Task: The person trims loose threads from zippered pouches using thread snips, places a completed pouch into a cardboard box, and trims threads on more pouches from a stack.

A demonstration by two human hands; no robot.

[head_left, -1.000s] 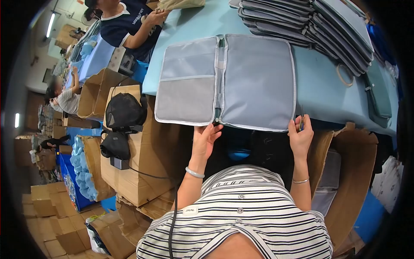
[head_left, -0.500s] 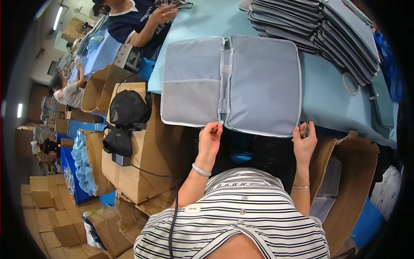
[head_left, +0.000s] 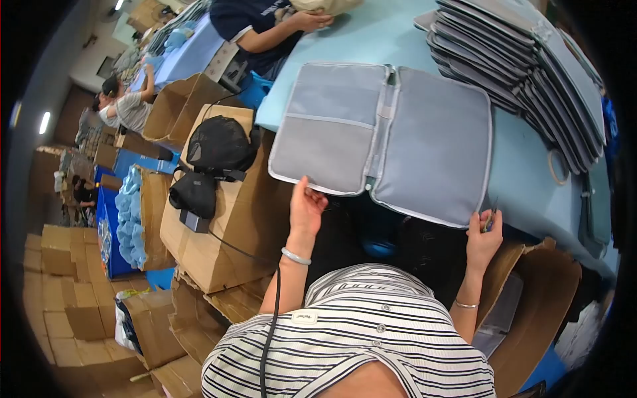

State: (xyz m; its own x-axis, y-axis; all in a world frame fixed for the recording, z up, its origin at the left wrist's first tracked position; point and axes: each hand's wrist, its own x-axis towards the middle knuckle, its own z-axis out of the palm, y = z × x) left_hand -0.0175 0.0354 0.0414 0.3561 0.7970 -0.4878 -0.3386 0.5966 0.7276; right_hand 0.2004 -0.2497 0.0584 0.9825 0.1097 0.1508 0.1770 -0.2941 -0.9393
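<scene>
An unfolded grey zip case [head_left: 438,142] with pale edging lies on the light blue table. Its left panel has a pocket seam across it, and a narrow spine runs between the two panels. My left hand [head_left: 307,209] holds the left panel's lower edge, one digit on top and the other fingers curled just below. At the lower right corner, my right hand [head_left: 484,239] is closed around small thread snips [head_left: 490,221], blades pointing up. Its fingertips also touch the case corner.
A tall stack of similar cases [head_left: 491,56] stands at the back right, beside a tape roll [head_left: 558,167]. Open cardboard boxes flank me, the right box [head_left: 541,298] holding grey pieces. A black mesh bag [head_left: 219,146] sits on the left carton. Across the table, a co-worker's hand [head_left: 312,21] holds something beige.
My left hand has left the zipper end at the spine and moved left along the lower edge. The case appears turned slightly clockwise. My right hand stays at its corner with the snips.
</scene>
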